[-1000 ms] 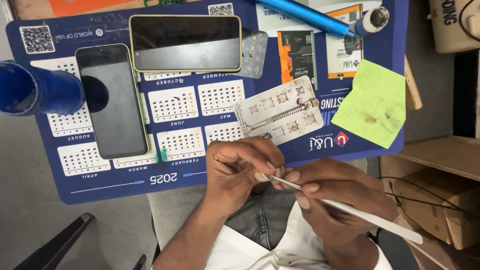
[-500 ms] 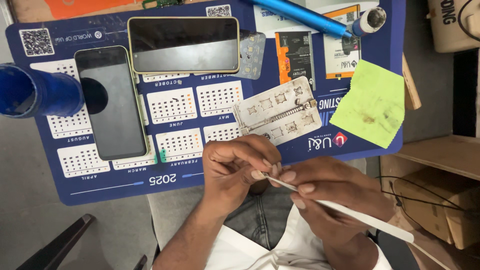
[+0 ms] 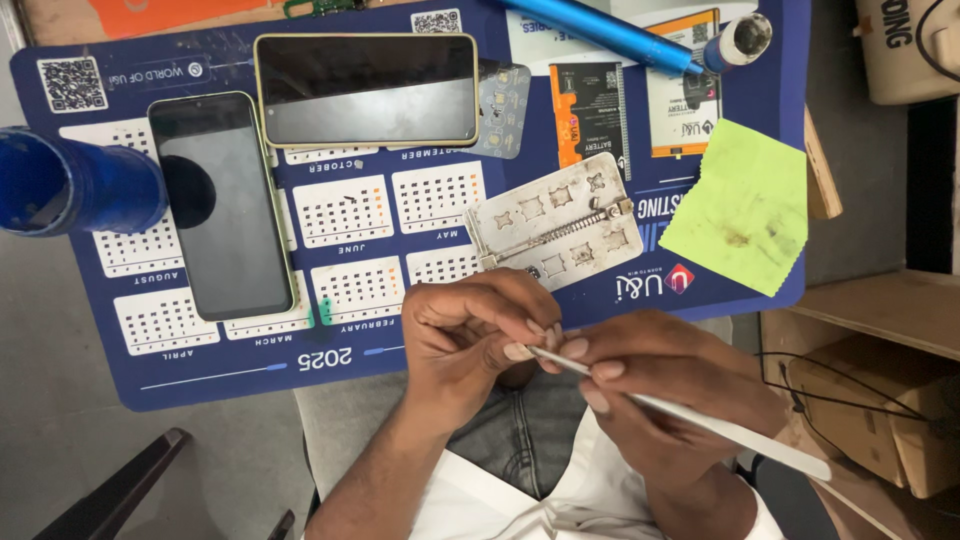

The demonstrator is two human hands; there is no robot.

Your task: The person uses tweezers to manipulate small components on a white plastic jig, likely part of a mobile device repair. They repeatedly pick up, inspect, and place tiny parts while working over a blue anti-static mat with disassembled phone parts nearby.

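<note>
Grey desk [image 3: 60, 450], covered across the upper frame by a dark blue calendar-printed work mat [image 3: 400, 250]; wooden shelving at the right edge.

Nearest, bottom centre: the person's lap, grey jeans and white shirt. Left hand [image 3: 470, 335] just above it, fingertips pressed together in a pinch; whatever sits between them is too small to make out. Right hand [image 3: 660, 385] at lower centre-right, fingers closed around a long slim silver metal tweezer tool [image 3: 690, 420]. Tool runs from lower right up to centre, its tip touching the left fingertips. Both hands hover below the mat's near edge.

Just above the hands, centre of frame: pale grey metal board-holder plate with star-shaped cutouts and a spring bar [image 3: 560, 220], lying tilted on the mat.

Right of it: lime-green square cloth, stained [image 3: 745, 205], overhanging the mat.

Left centre: black-screened smartphone with pale green rim [image 3: 222, 205], lying upright. Far left edge: blue plastic cylinder container on its side [image 3: 70, 190].

Farther, upper centre: second black-screened smartphone with cream rim [image 3: 367, 88], lying crosswise. Upper right: flat orange-and-black phone battery [image 3: 585, 110], and past it a blue metal pen-shaped tool [image 3: 600, 30] lying diagonally.
</note>
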